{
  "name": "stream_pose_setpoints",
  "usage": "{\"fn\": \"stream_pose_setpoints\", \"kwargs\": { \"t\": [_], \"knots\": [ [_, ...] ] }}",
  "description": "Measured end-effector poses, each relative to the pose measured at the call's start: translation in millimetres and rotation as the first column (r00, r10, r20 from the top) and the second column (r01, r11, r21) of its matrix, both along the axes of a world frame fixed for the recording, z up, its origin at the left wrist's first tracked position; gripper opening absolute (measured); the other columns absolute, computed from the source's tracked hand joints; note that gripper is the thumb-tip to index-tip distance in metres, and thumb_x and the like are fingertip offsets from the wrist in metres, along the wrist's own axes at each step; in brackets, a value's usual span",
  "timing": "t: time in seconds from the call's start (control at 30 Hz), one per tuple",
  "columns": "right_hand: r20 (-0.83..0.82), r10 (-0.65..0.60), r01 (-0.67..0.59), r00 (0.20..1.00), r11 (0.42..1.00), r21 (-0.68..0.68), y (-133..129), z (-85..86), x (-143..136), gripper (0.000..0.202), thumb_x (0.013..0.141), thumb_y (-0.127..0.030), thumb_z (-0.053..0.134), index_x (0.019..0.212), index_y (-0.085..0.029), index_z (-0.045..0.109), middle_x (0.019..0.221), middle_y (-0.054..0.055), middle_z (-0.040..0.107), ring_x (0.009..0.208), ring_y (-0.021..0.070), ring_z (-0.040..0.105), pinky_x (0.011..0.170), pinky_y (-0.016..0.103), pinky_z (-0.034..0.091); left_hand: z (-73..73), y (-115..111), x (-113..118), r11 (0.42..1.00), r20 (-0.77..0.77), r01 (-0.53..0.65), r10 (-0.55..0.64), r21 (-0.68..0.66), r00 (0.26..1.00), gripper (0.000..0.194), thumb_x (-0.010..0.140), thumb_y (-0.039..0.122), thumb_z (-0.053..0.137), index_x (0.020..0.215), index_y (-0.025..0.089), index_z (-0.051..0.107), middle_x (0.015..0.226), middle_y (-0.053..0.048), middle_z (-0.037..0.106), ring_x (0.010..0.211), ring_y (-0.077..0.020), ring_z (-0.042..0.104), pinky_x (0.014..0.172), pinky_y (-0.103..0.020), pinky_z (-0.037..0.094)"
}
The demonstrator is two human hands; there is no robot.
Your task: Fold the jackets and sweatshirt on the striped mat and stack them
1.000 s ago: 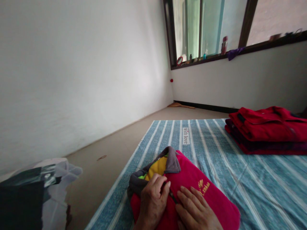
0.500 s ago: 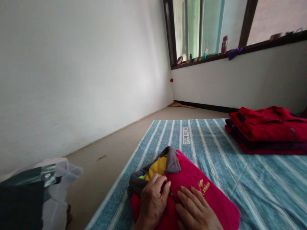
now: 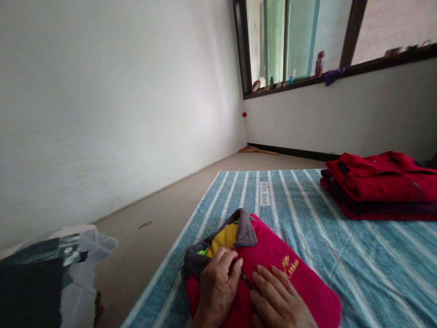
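A folded pink jacket with a grey collar, a yellow inside and a gold emblem lies on a blue striped bed cover. At its front opening, just below the collar, my left hand has thumb and fingers pinched together on the fabric. Beside it my right hand lies flat on the chest part, fingers stretched out. A short dark strip of the zip shows between the two hands. The lower part of the jacket is hidden by my hands and the picture's edge.
Folded red and dark garments are stacked at the right. A clear plastic bag with dark contents stands at the lower left. A white wall runs along the left; small bottles and a purple cloth sit on the window ledge.
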State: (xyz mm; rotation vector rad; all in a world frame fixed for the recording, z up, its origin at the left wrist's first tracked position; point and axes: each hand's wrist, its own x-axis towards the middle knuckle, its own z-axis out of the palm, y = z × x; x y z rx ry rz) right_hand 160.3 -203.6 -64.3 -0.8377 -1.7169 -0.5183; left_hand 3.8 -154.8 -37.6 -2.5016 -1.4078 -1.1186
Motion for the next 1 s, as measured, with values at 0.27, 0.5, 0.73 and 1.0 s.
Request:
{"fn": "stream_pose_setpoints", "kwargs": {
  "t": [0.27,0.5,0.73,1.0],
  "knots": [
    [-0.012,-0.002,0.002,1.0,1.0,-0.005,-0.5,1.6,0.1,0.024,0.091,-0.022,0.042,0.078,-0.021,0.063,0.087,0.003,0.071,0.101,0.0148,0.063,0.107,0.028,0.035,-0.1,-0.8,0.6,1.0,-0.003,-0.003,0.003,-0.008,1.0,0.016,0.091,0.023,0.048,0.083,0.019,0.061,0.074,-0.002,0.062,0.067,-0.0142,0.062,0.063,-0.023,0.05],
    [-0.015,-0.005,0.005,1.0,1.0,-0.008,0.2,0.3,-0.6,0.026,0.091,-0.023,0.042,0.077,-0.021,0.063,0.087,0.003,0.072,0.099,0.015,0.064,0.108,0.028,0.033,0.5,-0.4,0.5,1.0,-0.003,0.0,0.0,0.014,1.0,0.015,0.09,0.022,0.049,0.083,0.019,0.061,0.074,-0.002,0.063,0.067,-0.0141,0.063,0.063,-0.023,0.05],
    [-0.008,-0.001,0.001,1.0,1.0,-0.01,-0.3,0.0,-0.1,0.026,0.092,-0.023,0.042,0.077,-0.02,0.063,0.089,0.003,0.072,0.1,0.0156,0.063,0.108,0.028,0.033,0.0,-0.8,0.1,1.0,-0.004,-0.004,0.004,0.003,1.0,0.016,0.091,0.023,0.048,0.083,0.019,0.061,0.074,-0.002,0.062,0.066,-0.0139,0.062,0.063,-0.023,0.05],
    [0.026,-0.004,0.004,1.0,1.0,0.001,0.3,-3.4,1.9,0.015,0.086,-0.021,0.047,0.081,-0.021,0.062,0.091,0.004,0.071,0.103,0.0163,0.062,0.107,0.031,0.036,1.7,-0.8,0.8,1.0,-0.014,-0.014,0.014,0.001,1.0,0.019,0.091,0.024,0.046,0.081,0.019,0.061,0.073,-0.003,0.062,0.066,-0.0137,0.062,0.063,-0.023,0.05]
  ]
}}
